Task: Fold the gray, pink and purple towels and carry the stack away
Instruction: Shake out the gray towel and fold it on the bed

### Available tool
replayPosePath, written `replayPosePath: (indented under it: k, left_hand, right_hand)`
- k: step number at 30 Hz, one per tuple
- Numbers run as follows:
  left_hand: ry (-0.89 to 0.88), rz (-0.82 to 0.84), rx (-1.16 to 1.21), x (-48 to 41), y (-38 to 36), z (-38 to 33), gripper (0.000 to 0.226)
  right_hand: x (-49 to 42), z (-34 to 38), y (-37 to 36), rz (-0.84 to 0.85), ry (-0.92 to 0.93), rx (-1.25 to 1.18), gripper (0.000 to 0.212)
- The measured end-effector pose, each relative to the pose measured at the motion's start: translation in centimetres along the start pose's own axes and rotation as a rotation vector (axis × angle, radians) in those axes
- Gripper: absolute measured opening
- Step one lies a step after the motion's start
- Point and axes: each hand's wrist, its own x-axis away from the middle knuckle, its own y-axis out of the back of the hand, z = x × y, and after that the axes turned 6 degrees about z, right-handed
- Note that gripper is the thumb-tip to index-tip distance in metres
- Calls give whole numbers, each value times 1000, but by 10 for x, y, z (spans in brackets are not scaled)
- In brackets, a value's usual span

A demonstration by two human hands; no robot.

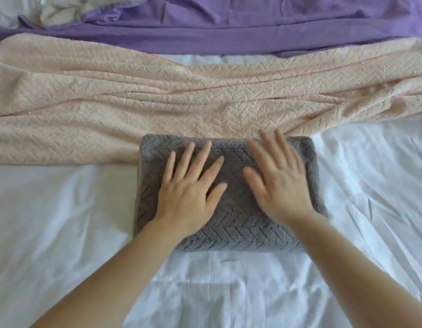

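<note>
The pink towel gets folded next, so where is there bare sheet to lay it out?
Bare white sheet lies left of the folded gray towel, below the pink towel; also right of the gray towel, and along the near edge. Crowded: the far half, covered by the pink towel and the purple towel.

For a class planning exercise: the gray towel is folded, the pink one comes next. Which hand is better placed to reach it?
Probably the right hand: its fingertips reach the far edge of the gray towel, beside the pink towel; the left hand lies further back.
</note>
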Motion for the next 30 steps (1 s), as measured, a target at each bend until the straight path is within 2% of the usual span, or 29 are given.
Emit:
replayPosePath:
  k: [2,4,10,21,24,26,30]
  left_hand:
    - [77,136,-54,2,-17,5,60]
    - [135,166,-94,-3,-33,20,63]
    - [338,130,-69,-7,-64,50,72]
    - [318,75,-44,-7,-83,54,72]
    - [298,25,-5,4,-73,53,71]
    - [363,-1,81,26,-66,53,71]
    - [680,-26,545,74,-57,50,83]
  right_hand:
    - [6,-7,-17,176,-35,102,60]
    - [7,-26,-32,226,-130,149,63]
    - [8,-57,-59,170,-294,96,67]
    - [9,-65,-82,74,-285,96,67]
    - [16,-64,-75,29,-272,17,65]
    - [33,-67,-69,17,-343,-130,62]
    - [66,-68,-61,20,-539,-348,63]
